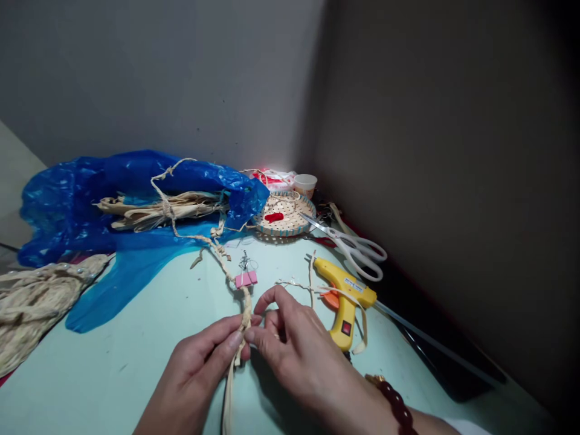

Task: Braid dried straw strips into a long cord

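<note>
A pale braided cord of dried plant fibre (246,302) runs toward me over the table, with loose flat strands (229,396) hanging from its near end. My left hand (199,359) pinches the braid close to those strands, its thumb on top. From the other side, my right hand (294,344) has its thumb against the braid and its curled fingers close beside it; what lies between those fingertips is partly hidden. A pink binder clip (246,278) grips the cord just above my hands. Beyond the clip, the cord continues knotted toward a bundle of dried fibre strips (167,211).
That bundle lies on a blue plastic bag (90,187). To the right are a yellow glue gun (347,290), white-handled scissors (357,248) and a dark flat object (448,362). A woven tray (290,226) and paper cup (305,184) stand behind; a woven piece (40,302) lies left.
</note>
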Action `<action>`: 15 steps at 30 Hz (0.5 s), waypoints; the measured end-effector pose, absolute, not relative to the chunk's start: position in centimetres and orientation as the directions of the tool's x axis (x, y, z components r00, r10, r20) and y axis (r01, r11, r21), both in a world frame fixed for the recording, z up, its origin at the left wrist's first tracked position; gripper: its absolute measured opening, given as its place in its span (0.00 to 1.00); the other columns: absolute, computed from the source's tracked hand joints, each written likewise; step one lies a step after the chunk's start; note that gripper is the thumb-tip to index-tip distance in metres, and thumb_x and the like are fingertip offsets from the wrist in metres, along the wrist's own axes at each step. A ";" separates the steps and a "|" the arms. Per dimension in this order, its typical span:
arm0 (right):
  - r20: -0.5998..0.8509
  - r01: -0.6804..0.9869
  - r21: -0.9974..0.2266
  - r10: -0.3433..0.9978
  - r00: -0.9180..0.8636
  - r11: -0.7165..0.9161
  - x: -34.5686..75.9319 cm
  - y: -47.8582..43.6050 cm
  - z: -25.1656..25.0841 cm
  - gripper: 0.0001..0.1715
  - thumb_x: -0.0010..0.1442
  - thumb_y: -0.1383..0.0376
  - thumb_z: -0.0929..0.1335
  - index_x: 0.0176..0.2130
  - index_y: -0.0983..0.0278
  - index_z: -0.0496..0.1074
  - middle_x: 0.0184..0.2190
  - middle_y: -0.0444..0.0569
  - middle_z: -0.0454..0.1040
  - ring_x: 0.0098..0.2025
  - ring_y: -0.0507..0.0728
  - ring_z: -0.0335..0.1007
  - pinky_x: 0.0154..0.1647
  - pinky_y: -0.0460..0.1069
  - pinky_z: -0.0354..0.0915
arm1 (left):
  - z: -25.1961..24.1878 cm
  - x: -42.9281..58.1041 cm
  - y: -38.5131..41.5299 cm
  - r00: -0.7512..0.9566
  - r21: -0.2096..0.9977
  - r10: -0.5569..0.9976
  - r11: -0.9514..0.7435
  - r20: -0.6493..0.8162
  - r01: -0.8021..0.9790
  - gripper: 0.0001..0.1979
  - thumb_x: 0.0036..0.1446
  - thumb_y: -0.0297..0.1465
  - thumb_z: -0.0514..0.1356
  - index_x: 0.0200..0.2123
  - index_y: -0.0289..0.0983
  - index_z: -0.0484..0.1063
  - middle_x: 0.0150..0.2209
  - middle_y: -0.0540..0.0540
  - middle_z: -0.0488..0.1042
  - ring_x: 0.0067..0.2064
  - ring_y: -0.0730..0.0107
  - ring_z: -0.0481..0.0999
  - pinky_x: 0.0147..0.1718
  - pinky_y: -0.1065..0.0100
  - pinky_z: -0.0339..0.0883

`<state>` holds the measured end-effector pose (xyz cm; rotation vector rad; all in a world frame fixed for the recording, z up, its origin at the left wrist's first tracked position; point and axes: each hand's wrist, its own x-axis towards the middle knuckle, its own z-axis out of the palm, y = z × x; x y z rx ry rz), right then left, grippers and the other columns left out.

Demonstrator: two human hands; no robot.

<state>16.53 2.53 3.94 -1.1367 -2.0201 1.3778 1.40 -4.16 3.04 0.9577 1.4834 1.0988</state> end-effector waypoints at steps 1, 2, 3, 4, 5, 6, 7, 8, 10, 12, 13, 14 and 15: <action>-0.068 0.389 -0.901 0.821 -0.566 0.194 16.5 2.5 4.0 0.06 0.61 0.63 0.65 0.39 0.62 0.65 0.25 0.41 0.68 0.29 0.52 0.61 0.28 0.46 0.53 | 3.2 1.4 -4.1 -0.169 0.965 0.956 0.254 -0.240 0.065 0.17 0.57 0.41 0.61 0.49 0.44 0.77 0.49 0.48 0.80 0.51 0.58 0.75 0.53 0.65 0.65; -0.051 0.395 -0.893 0.822 -0.568 0.217 16.5 2.5 4.1 0.06 0.61 0.63 0.65 0.39 0.62 0.64 0.24 0.41 0.68 0.29 0.53 0.61 0.28 0.46 0.53 | 3.3 1.4 -4.1 -0.164 0.965 0.961 0.240 -0.221 0.108 0.17 0.58 0.41 0.60 0.49 0.44 0.77 0.51 0.48 0.79 0.52 0.57 0.74 0.55 0.64 0.64; -0.042 0.402 -0.885 0.822 -0.568 0.233 16.5 2.5 4.1 0.05 0.61 0.64 0.64 0.39 0.62 0.64 0.24 0.41 0.68 0.29 0.53 0.61 0.28 0.46 0.53 | 3.4 1.4 -4.1 -0.157 0.961 0.965 0.232 -0.208 0.151 0.18 0.59 0.41 0.59 0.50 0.44 0.77 0.52 0.48 0.78 0.53 0.57 0.73 0.55 0.63 0.63; -0.038 0.413 -0.877 0.822 -0.568 0.245 16.5 2.5 4.2 0.05 0.61 0.64 0.64 0.39 0.62 0.64 0.24 0.41 0.68 0.29 0.53 0.62 0.28 0.46 0.52 | 3.5 1.4 -4.1 -0.150 0.955 0.969 0.225 -0.198 0.195 0.18 0.60 0.41 0.58 0.50 0.44 0.76 0.53 0.47 0.77 0.54 0.56 0.72 0.56 0.63 0.63; -0.038 0.429 -0.866 0.822 -0.569 0.257 16.5 2.4 4.2 0.05 0.61 0.64 0.64 0.39 0.62 0.64 0.25 0.41 0.68 0.29 0.53 0.62 0.28 0.47 0.52 | 3.6 1.4 -4.0 -0.144 0.944 0.970 0.225 -0.195 0.241 0.18 0.60 0.41 0.57 0.51 0.44 0.76 0.53 0.47 0.77 0.55 0.57 0.71 0.57 0.63 0.62; -0.037 0.445 -0.854 0.821 -0.570 0.270 16.5 2.3 4.3 0.05 0.61 0.65 0.64 0.39 0.62 0.64 0.25 0.42 0.68 0.29 0.54 0.62 0.29 0.47 0.52 | 3.6 1.4 -4.0 -0.138 0.931 0.972 0.225 -0.192 0.287 0.19 0.61 0.41 0.56 0.52 0.44 0.75 0.54 0.47 0.76 0.56 0.57 0.71 0.57 0.64 0.62; -0.036 0.460 -0.841 0.819 -0.572 0.285 16.6 2.2 4.4 0.05 0.61 0.65 0.64 0.40 0.63 0.64 0.26 0.43 0.69 0.30 0.54 0.62 0.29 0.47 0.52 | 3.7 1.4 -4.0 -0.133 0.917 0.973 0.222 -0.188 0.332 0.19 0.62 0.41 0.55 0.53 0.44 0.74 0.54 0.47 0.76 0.56 0.58 0.70 0.57 0.64 0.62; -0.030 0.468 -0.831 0.814 -0.580 0.302 16.6 2.1 4.4 0.05 0.61 0.66 0.63 0.40 0.63 0.64 0.27 0.44 0.69 0.30 0.54 0.62 0.29 0.47 0.53 | 3.7 1.3 -4.0 -0.128 0.901 0.976 0.212 -0.176 0.378 0.20 0.62 0.41 0.54 0.54 0.44 0.73 0.55 0.47 0.75 0.56 0.58 0.70 0.56 0.64 0.63; -0.020 0.471 -0.815 0.796 -0.605 0.337 16.7 1.9 4.5 0.04 0.62 0.67 0.63 0.39 0.63 0.65 0.28 0.45 0.71 0.30 0.53 0.62 0.29 0.47 0.53 | 3.6 1.3 -4.1 -0.119 0.864 0.985 0.168 -0.126 0.474 0.20 0.63 0.41 0.52 0.55 0.44 0.72 0.55 0.46 0.75 0.55 0.58 0.71 0.55 0.64 0.64; -0.011 0.460 -0.815 0.784 -0.621 0.353 16.7 1.9 4.6 0.05 0.63 0.67 0.62 0.36 0.63 0.67 0.26 0.44 0.71 0.28 0.52 0.62 0.27 0.46 0.52 | 3.5 1.2 -4.2 -0.104 0.819 0.994 0.091 -0.039 0.567 0.19 0.64 0.39 0.51 0.54 0.44 0.73 0.53 0.45 0.76 0.52 0.59 0.73 0.53 0.64 0.66; -0.008 0.449 -0.822 0.780 -0.626 0.352 16.7 2.0 4.5 0.07 0.63 0.67 0.62 0.34 0.63 0.68 0.25 0.44 0.70 0.26 0.51 0.61 0.27 0.46 0.51 | 3.4 1.2 -4.3 -0.091 0.795 0.996 0.052 0.004 0.604 0.19 0.64 0.39 0.51 0.53 0.44 0.74 0.52 0.45 0.77 0.50 0.60 0.74 0.52 0.64 0.67; -0.006 0.431 -0.835 0.777 -0.630 0.343 16.6 2.1 4.5 0.08 0.63 0.66 0.62 0.32 0.63 0.69 0.24 0.43 0.70 0.25 0.50 0.60 0.26 0.45 0.51 | 3.4 1.2 -4.2 -0.075 0.773 0.996 0.013 0.045 0.634 0.18 0.64 0.38 0.51 0.52 0.44 0.74 0.50 0.44 0.77 0.48 0.60 0.75 0.50 0.64 0.69; -0.004 0.408 -0.852 0.777 -0.630 0.326 16.6 2.2 4.4 0.09 0.62 0.66 0.62 0.32 0.64 0.69 0.22 0.42 0.68 0.24 0.49 0.59 0.25 0.45 0.51 | 3.4 1.1 -4.2 -0.055 0.754 0.996 -0.013 0.065 0.657 0.18 0.64 0.38 0.51 0.51 0.44 0.75 0.49 0.44 0.78 0.46 0.60 0.75 0.48 0.64 0.70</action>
